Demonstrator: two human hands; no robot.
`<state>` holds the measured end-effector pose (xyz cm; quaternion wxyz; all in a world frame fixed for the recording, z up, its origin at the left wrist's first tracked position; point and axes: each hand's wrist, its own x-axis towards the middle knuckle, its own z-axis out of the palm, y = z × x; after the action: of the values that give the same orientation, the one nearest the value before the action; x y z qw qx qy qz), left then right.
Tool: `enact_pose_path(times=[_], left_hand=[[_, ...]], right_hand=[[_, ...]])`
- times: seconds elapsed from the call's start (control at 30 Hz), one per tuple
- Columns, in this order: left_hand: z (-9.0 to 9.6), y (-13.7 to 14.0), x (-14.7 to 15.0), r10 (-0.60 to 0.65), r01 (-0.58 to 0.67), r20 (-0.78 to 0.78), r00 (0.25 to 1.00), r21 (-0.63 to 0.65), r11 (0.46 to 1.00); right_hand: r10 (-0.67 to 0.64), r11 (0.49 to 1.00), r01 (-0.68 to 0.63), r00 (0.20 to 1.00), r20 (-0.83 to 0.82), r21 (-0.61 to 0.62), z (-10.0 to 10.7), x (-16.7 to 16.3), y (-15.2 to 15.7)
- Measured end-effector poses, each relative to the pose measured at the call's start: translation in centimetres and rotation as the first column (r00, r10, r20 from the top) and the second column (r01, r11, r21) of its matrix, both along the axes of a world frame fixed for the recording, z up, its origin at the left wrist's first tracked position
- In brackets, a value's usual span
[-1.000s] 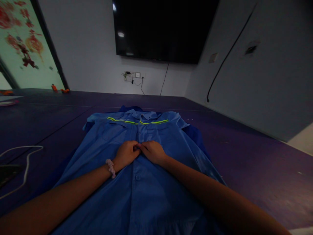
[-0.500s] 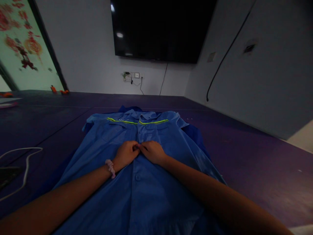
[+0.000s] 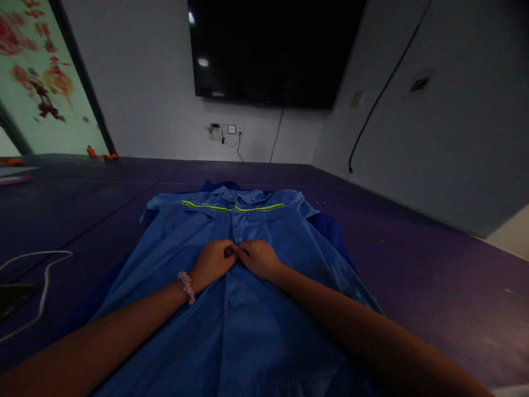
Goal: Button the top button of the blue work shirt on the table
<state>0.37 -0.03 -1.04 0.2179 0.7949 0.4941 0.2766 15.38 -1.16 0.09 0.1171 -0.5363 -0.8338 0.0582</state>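
A big television (image 3: 275, 52) (dark and glossy) hangs above some wall sockets (image 3: 232, 129).

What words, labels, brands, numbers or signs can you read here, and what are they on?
None is readable.
Blue shirt: pale marks above the yellow-green stripe, possibly lettering, too small and blurred.
Television: no legible brand.
Red decorations: no legible text.

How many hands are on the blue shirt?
2: the left hand and right hand, side by side at the front placket of the blue shirt. No other hand shows.
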Motion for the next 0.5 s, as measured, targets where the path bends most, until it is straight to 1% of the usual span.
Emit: enact_pose_path(times=[0.27,0.4,0.5], left_hand=[[-0.18,0.18,-0.03,-0.013,0.014,-0.046,0.999,0.018,1.0],[0.09,0.0,0.03,0.008,-0.007,-0.082,0.997,0.016,1.0],[0.24,-0.1,0.07,0.002,-0.001,-0.09,0.996,0.005,1.0]], right_hand=[[0.007,1.0,-0.007,1.0,0.008,0.021,-0.14,0.03,0.0],[-0.012,1.0,0.012,1.0,0.01,0.004,-0.14,-0.03,0.04],[-0.013,1.0,0.013,1.0,0.006,-0.007,-0.05,-0.05,0.03]])
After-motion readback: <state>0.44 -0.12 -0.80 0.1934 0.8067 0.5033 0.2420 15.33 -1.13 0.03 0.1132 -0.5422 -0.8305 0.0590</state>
